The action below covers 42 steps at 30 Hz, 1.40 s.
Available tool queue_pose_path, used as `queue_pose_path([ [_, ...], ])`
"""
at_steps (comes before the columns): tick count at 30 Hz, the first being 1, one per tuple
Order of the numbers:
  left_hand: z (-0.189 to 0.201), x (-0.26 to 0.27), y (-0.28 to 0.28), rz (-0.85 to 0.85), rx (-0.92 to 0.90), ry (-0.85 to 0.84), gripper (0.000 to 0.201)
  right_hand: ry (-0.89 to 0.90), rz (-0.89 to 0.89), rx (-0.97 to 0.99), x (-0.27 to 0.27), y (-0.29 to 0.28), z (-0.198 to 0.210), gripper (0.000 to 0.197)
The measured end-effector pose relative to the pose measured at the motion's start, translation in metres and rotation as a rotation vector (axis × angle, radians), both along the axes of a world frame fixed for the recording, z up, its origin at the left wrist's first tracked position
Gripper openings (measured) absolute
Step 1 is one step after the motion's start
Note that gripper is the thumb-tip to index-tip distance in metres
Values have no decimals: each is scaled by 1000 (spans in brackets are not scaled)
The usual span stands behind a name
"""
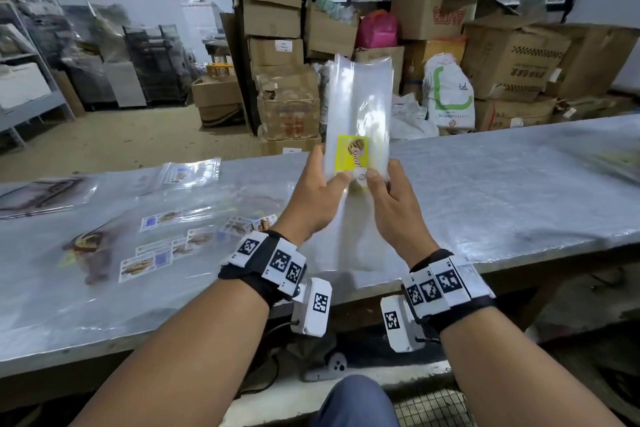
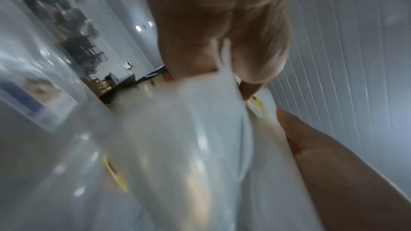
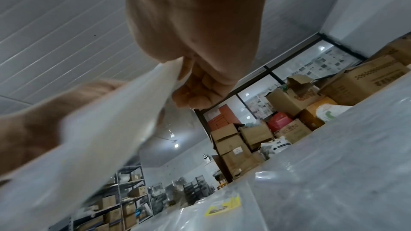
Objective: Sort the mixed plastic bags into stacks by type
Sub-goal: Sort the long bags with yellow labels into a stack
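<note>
Together, left hand (image 1: 317, 199) and right hand (image 1: 393, 206) pinch one yellow-labelled clear bag (image 1: 358, 114) upright above the bag-strewn tabletop (image 1: 502, 191), cardboard boxes (image 1: 287, 87) stacked far behind.

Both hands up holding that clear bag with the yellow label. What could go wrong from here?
1. The left hand and right hand pinch only the lower part of the clear bag, near its yellow label; the tall upper part may flop over or slip.
2. The bags on the table to the left overlap loosely, so the blue-label bags and this one could get mixed.
3. Setting it down may drag the slippery bags nearby out of place.
</note>
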<state>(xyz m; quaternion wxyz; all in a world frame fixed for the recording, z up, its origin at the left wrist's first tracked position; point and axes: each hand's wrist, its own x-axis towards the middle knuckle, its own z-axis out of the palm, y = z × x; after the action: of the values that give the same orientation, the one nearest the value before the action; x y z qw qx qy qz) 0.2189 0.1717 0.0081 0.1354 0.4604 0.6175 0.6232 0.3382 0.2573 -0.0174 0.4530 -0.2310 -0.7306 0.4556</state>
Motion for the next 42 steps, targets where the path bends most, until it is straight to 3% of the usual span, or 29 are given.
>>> queue_pose_path([
  [5,-5,-54,-55,106,-44,-2,27,-166,66,-33,-28,-10,1,34],
  [11,-34,-98,-123,188,-152,-96,33,-799,-75,268,-55,4,-26,27],
  [16,-61,-104,-154,253,-176,-126,31,-1267,-35,289,-75,-5,-36,86],
  [18,-72,-104,-162,243,-210,-127,33,-1375,-15,300,-80,-10,-38,94],
  [23,-89,-108,-171,224,-230,-124,30,-1390,66,262,-74,-6,-30,60],
  [29,-92,-109,-172,194,-230,-131,31,-1260,-24,104,-70,-2,-33,79],
  [34,-93,-110,-172,184,-236,-136,30,-1257,-207,170,-84,-12,-41,68],
  [38,-94,-111,-173,181,-224,-141,31,-1236,-126,119,-91,-2,-44,70],
  [42,-94,-112,-174,180,-215,-149,31,-1153,-151,114,-87,-3,-46,54],
])
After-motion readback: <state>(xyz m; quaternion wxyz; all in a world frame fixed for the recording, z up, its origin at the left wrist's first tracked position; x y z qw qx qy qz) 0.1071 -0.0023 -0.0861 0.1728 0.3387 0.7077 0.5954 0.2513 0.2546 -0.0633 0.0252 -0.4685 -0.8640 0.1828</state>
